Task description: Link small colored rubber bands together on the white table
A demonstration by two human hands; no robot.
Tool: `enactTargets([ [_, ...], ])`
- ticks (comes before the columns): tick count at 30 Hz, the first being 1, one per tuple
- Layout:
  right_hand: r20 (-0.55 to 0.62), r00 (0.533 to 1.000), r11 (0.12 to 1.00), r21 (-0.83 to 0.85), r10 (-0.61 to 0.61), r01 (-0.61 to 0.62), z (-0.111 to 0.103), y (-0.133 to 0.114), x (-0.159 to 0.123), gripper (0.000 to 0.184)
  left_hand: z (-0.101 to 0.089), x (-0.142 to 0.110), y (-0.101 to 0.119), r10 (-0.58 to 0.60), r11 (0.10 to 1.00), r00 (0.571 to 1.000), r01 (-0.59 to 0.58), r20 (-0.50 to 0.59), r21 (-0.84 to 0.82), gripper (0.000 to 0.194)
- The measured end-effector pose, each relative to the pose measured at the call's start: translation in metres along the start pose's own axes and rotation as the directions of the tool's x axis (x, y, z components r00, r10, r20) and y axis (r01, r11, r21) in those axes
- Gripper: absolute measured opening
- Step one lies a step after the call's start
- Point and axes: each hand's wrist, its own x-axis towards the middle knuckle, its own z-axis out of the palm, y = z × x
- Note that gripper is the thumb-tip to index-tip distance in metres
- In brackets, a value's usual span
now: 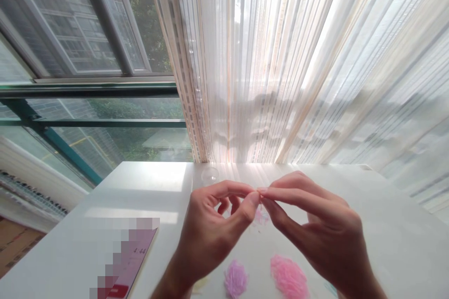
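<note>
My left hand (pixel 213 224) and my right hand (pixel 315 229) meet above a white table (pixel 147 191), fingertips pinched together at one spot. Whatever they pinch is too small to make out. Under the fingertips lies a small faint pink tuft (pixel 261 217). Nearer to me on the table rest a lilac fluffy pile (pixel 235 279) and a bigger pink fluffy pile (pixel 289 278). A pale yellow bit (pixel 199 285) shows by my left wrist.
A small clear round lid or dish (pixel 209 175) sits at the table's far edge. A pink booklet (pixel 131 261), partly pixelated, lies at the front left. Sheer striped curtains (pixel 298 65) hang behind the table, with a window (pixel 80 46) on the left.
</note>
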Motion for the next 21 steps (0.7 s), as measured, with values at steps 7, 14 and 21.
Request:
enactTargets([
  [7, -0.021, 0.998, 0.997, -0.055, -0.061, 0.059, 0.0036, 0.0003, 0.0022, 0.024, -0.0008, 0.0023, 0.0026, 0.024, 0.998, 0.999, -0.023, -0.029, 0.057, 0.018],
  [14, -0.066, 0.992, 0.987, -0.126, -0.111, 0.102, 0.0061, -0.0034, 0.003, 0.02, 0.0017, 0.0026, -0.0008, 0.07, 0.99, 0.992, -0.056, -0.106, 0.127, 0.014],
  [21, -0.079, 0.985, 0.973, -0.185, -0.156, 0.139, 0.0085, -0.0038, 0.0021, 0.021, 0.0032, 0.0002, -0.004, 0.028, 0.995, 0.992, -0.017, -0.119, 0.099, 0.017],
])
